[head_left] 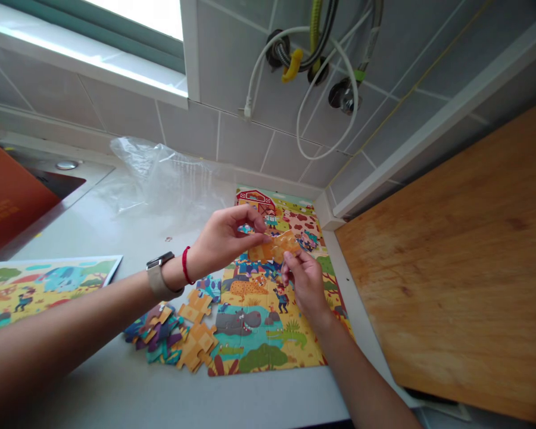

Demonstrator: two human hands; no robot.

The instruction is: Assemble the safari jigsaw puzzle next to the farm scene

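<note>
Head view: left hand (221, 241) and right hand (306, 285) pinch an orange cardboard jigsaw piece (274, 246), light and stiff, best held by its edges

From across the room, the outline of the jigsaw piece (277, 245) pinched between the left hand (226, 241) and right hand (306, 280) is blurred, its edges partly covered by fingers. Under the grip, both hands hide part of the assembled puzzle (254, 322). Left of the grip, the picture card (49, 292) runs off the frame, and the loose pieces (158, 336) show prints too small to tell.
</note>
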